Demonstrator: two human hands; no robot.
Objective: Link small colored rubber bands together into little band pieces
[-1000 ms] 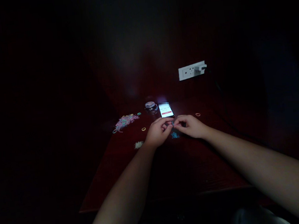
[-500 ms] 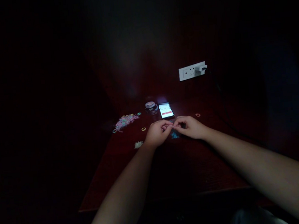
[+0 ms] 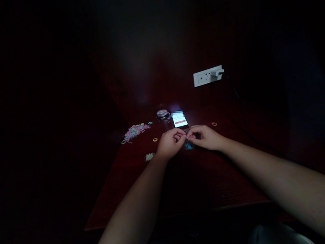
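- Left hand point(image 3: 170, 143) and right hand point(image 3: 206, 137) angle inward, fingertips nearly meeting!
- Fingers curled; gripping anything? Can't tell.
- Blue pile point(image 3: 188, 146) sits just near of the fingertips!

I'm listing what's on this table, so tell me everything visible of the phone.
The phone, dark-rimmed, is on the dark red table, beyond the left hand and right of the lidded jar. Its lit screen is mostly white with a red bar, pixelated at the top. No hand holds it.
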